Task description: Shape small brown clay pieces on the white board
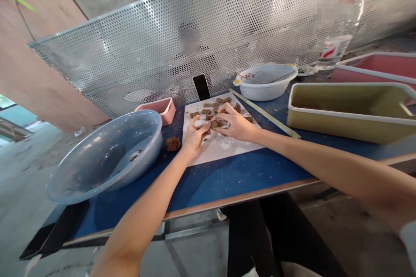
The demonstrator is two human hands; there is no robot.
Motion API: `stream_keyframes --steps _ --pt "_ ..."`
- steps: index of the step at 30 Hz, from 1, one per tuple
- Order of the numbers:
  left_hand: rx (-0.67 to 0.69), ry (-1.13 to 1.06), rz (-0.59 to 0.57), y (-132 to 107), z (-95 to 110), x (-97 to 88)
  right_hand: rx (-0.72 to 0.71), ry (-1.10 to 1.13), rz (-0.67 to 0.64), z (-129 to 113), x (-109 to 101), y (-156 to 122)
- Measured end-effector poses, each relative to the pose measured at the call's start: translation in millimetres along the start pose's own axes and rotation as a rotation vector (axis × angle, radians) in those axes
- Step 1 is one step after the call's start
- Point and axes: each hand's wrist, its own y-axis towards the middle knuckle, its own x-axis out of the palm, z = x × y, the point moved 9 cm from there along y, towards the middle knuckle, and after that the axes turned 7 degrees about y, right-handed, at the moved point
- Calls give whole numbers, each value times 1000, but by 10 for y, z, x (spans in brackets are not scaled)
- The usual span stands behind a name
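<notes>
Both of my hands meet over a white board [211, 156] on the blue table. Between them is a small brown lump [216, 124] that looks like clay or dough. The fingers of my left hand [195, 136] close on its left side. From the right, my right hand [236, 124] pinches the same lump with bent fingers. Several brown pieces [206, 111], short and block-like, lie on the board just beyond my hands. Crumbs are scattered around them. A rough brown ball [173, 143] rests on the table left of the board.
A big blue basin [107, 156] stands left, a small pink box [167, 111] behind it. A phone [202, 87] leans upright behind the board. Rightward are a pale stick [266, 114], a white basin [266, 91], a green bin [341, 121] and a large bottle [336, 45].
</notes>
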Motion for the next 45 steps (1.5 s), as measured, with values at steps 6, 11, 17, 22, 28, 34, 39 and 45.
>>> stream_keyframes --steps 6,11,17,22,28,34,39,45 --pt "49 -27 -25 -30 99 58 60 51 18 40 0 -26" --pt "27 10 -31 -17 69 54 59 46 46 31 -34 -18" --pt "55 40 -65 -14 107 36 18 65 -44 25 13 -7" --pt "65 12 -51 -4 109 32 24 42 -51 -41 31 -27" --pt "52 -11 -86 -41 70 105 68 8 106 -80 -62 -41" --pt "30 -15 -87 -37 61 95 7 -16 137 -133 -116 -36" --pt "20 -36 -72 -22 34 75 25 16 87 -100 -81 -19" --pt "122 79 -89 -33 100 89 79 -193 -146 -378 -267 101"
